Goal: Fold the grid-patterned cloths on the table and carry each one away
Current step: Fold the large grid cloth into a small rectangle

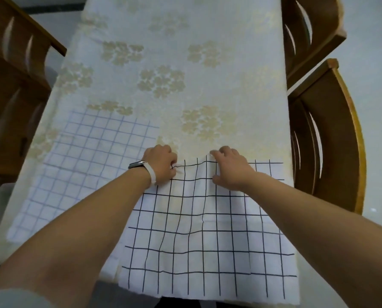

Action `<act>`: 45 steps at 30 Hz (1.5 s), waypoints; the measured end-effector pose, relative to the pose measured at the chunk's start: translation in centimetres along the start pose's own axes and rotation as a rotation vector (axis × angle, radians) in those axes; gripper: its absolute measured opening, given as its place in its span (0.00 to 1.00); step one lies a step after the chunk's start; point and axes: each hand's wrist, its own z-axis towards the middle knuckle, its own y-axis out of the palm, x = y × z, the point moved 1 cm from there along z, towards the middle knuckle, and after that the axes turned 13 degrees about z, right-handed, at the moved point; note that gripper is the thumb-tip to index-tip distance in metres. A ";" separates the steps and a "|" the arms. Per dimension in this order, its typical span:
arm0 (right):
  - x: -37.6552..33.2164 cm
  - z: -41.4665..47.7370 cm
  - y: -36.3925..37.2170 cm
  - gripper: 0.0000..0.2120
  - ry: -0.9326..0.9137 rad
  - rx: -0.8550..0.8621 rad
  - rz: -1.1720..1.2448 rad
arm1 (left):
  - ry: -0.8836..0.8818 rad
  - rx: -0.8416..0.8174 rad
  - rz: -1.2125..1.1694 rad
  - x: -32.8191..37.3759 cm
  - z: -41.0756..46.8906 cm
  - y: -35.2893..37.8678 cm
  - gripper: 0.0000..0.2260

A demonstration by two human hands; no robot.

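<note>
A white cloth with a black grid (pixel 203 236) lies on the near right part of the table, its near edge hanging over the table's front. My left hand (pixel 161 165), with a watch and white strap at the wrist, pinches its far edge at the left. My right hand (pixel 230 167) pinches the same far edge near the middle, where the fabric bunches up a little. A second white cloth with a blue grid (pixel 85 165) lies flat on the near left part of the table, with neither hand on it.
The table wears a cream tablecloth with pale gold flower patterns (pixel 176 63). Two wooden chairs stand along the right side, one far (pixel 307 30) and one near (pixel 327 138). Wooden furniture (pixel 14 70) stands along the left. Pale floor shows beyond.
</note>
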 end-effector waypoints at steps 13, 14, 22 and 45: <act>-0.8 -1.1 -3.0 0.06 0.130 -0.015 -0.010 | 0.037 -0.059 -0.409 -5.6 -3.6 -2.0 0.03; -0.5 -1.4 -3.4 0.05 0.152 -0.024 -0.037 | 0.041 -0.055 -0.387 -6.0 -3.7 -2.2 0.02; 0.7 -5.0 -6.1 0.06 0.248 0.095 -0.195 | -0.001 0.060 -0.236 -8.1 -4.7 -3.7 0.06; 0.3 -8.2 -5.5 0.07 0.167 0.411 -0.227 | 0.141 0.444 -0.062 -1.0 -10.1 -0.7 0.13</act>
